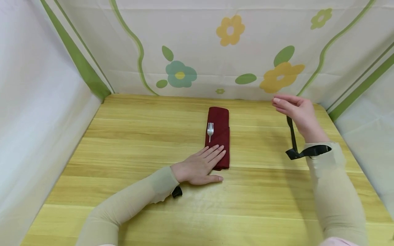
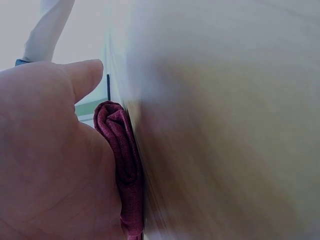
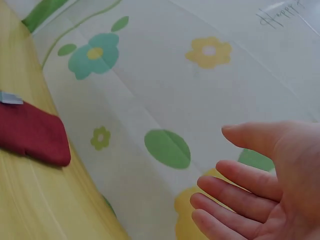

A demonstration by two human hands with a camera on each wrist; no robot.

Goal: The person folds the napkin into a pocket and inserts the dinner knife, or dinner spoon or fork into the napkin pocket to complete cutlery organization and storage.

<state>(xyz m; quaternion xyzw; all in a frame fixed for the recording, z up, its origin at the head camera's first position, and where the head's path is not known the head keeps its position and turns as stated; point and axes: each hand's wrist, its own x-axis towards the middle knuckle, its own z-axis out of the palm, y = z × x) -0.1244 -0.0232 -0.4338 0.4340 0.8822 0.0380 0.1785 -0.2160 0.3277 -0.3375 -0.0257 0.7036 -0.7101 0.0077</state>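
A dark red cloth napkin [image 1: 219,119], folded into a long narrow pocket, lies lengthwise on the wooden table. The tines and upper neck of a silver fork [image 1: 210,129] stick out of its fold; the lower handle is hidden in the cloth. My left hand [image 1: 203,165] rests flat on the napkin's near end, fingers straight and thumb out to the side over the wood. In the left wrist view the rolled layers of the napkin [image 2: 122,145] show beside the palm. My right hand [image 1: 297,111] is raised at the right, away from the napkin, holding nothing, its fingers loosely extended.
The wooden table [image 1: 138,136] reaches back to a white curtain [image 1: 203,37] printed with flowers and leaves. More white cloth [image 1: 37,112] hangs along the left and right sides. A black strap [image 1: 293,150] dangles from the right wrist.
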